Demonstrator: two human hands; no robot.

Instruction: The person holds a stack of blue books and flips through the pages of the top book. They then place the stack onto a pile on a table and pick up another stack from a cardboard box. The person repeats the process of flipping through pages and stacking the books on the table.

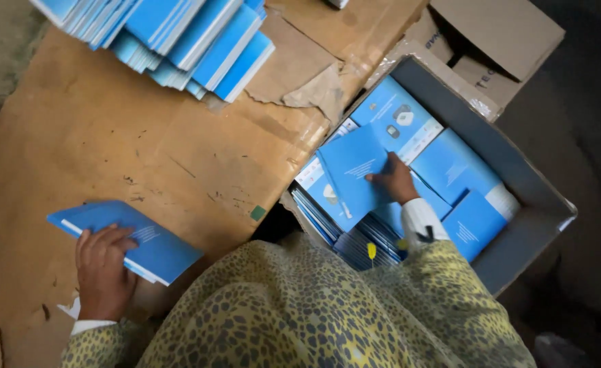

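Booklets fill most of this view, all of them thin and blue. At the lower left of the frame the left hand (103, 272) rests on a small stack of blue booklets (127, 240) lying on brown cardboard sheeting (103, 129), its fingers curled together over the near edge of the stack with the thumb hidden underneath or behind, so whether it truly grips or merely presses cannot be told. Right of centre, the right hand (394, 180) reaches into an open cardboard box (518, 252) and touches a single blue booklet (353, 174) that stands tilted above the others packed there; the fingers lie close together against its right edge, and the thumb is out of sight, so a firm pinch cannot be confirmed. Around that booklet the box holds more blue booklets (460, 170), some flat, some on edge along the lower left side of the box. At the upper left of the frame a fanned pile of booklets (191, 41) lies on the sheeting, well apart from both hands. Torn brown paper (314, 88) sits between that pile and the box. Both arms wear yellow leopard-patterned sleeves (300, 313) with white cuffs, filling the bottom centre.
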